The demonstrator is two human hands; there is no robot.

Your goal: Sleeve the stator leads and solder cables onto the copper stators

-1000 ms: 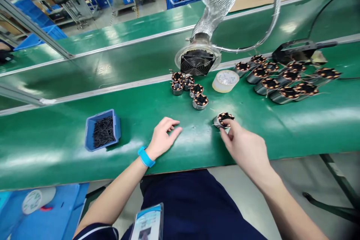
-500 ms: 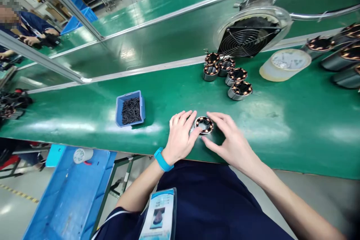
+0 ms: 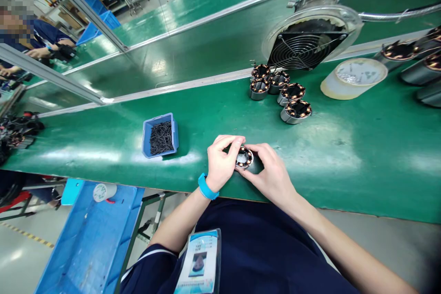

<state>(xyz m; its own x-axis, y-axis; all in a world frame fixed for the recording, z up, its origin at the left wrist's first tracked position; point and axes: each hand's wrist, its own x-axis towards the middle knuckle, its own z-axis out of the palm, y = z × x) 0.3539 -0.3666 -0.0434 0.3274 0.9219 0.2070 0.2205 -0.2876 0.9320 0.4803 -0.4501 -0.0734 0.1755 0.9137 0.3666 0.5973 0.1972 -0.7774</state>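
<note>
Copper-wound and metal-sided, a small ring (image 3: 245,165) is sitting between the person's left hand (image 3: 221,163) and right hand (image 3: 270,172), near the front edge of the green counter (image 3: 206,115). The right hand is grasping the ring by its right side, thumb and fingers curving around the casing. The left hand, with a turquoise band (image 3: 208,187) circling its wrist, is bending over the left side, thumb and forefinger meeting; whether they are pinching anything, one cannot tell. Farther back, five similar rings (image 3: 291,96) are standing in a cluster, with a fan (image 3: 303,50) showing behind them and a pale tub (image 3: 336,87) standing to their right. Off to the left, a blue bin (image 3: 175,135) is holding thin black pieces (image 3: 160,138).
</note>
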